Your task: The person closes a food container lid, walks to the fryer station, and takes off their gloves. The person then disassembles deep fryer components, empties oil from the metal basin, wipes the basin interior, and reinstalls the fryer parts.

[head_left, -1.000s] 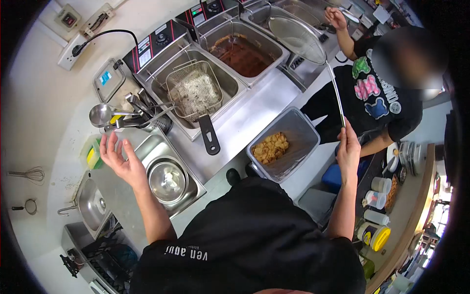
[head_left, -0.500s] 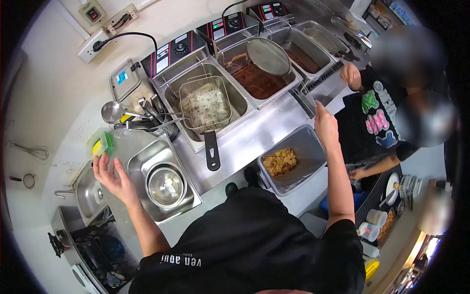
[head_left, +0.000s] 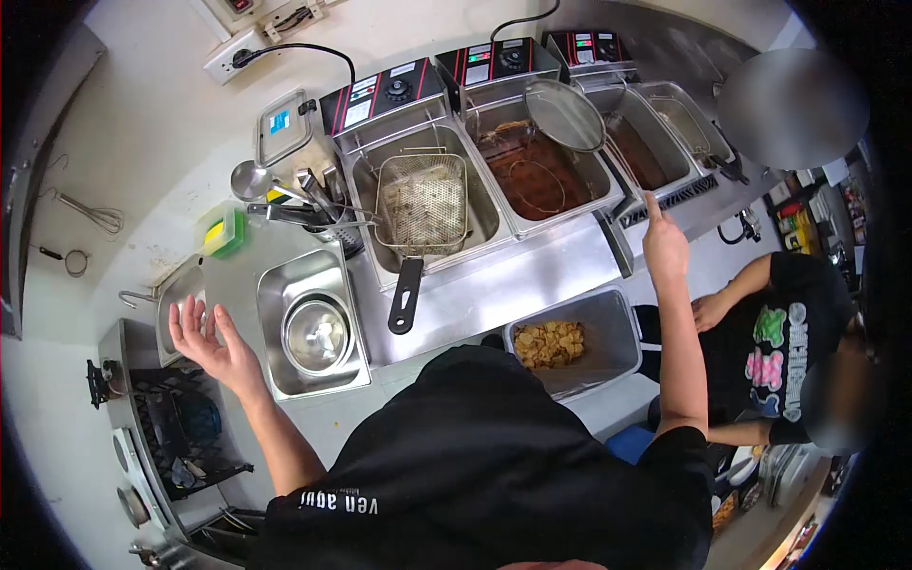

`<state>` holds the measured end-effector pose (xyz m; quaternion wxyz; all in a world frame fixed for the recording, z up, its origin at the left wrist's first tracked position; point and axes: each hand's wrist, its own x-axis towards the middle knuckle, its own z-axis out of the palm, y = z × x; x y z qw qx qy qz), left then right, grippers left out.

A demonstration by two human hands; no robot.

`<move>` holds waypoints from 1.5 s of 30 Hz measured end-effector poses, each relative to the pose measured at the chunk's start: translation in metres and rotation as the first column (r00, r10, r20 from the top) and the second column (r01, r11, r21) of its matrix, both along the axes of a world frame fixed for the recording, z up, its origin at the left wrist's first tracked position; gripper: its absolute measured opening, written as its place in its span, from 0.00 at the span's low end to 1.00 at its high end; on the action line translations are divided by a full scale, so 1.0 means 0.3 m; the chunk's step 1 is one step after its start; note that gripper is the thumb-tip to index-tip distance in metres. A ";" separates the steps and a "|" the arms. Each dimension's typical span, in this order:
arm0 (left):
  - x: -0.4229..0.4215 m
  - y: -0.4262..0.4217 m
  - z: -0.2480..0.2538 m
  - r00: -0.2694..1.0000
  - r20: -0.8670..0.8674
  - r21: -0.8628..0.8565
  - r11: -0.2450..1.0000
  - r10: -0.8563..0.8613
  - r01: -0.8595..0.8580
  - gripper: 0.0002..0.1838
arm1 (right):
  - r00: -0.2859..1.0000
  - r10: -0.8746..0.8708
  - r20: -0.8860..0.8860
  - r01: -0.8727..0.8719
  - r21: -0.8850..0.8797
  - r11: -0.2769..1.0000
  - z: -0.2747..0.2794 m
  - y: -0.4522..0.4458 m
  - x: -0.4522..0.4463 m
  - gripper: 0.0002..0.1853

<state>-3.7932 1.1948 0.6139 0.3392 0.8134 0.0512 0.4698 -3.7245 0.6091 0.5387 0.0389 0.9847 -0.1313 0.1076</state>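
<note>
My right hand is closed at the end of the handle of a round mesh skimmer, index finger stretched along it. The skimmer's flat mesh hangs over the middle fryer, which holds dark brown oil with a thin ring visible in it. My left hand is held up palm showing, fingers apart and holding nothing, left of the steel sink with metal bowls in it. A wire fry basket with a black handle sits in the left fryer.
A grey bin with golden-brown fried pieces stands below the counter edge. Ladles and tongs crowd the left fryer, beside a lidded container. A co-worker in a printed black shirt stands close on the right.
The view has swung, so the fryers appear further right. The skimmer sits slightly further back over the middle fryer. The co-worker's raised hand has come down, away from the fryers.
</note>
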 end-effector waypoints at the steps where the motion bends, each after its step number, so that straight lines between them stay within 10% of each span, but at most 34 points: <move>1: -0.010 -0.006 0.003 1.000 0.027 0.017 1.000 0.014 -0.014 0.21 | 0.999 0.002 -0.038 -0.003 -0.024 1.000 -0.002 -0.001 0.005 0.35; 30: -0.107 -0.052 0.033 0.968 0.018 0.113 0.962 0.250 -0.250 0.22 | 0.925 0.376 -0.055 -0.380 -0.114 0.918 -0.096 -0.065 0.270 0.30; 45: -0.115 0.011 -0.013 0.967 0.006 0.070 0.964 0.256 -0.256 0.21 | 0.964 0.087 -0.252 -0.061 0.108 0.992 0.096 0.007 0.188 0.27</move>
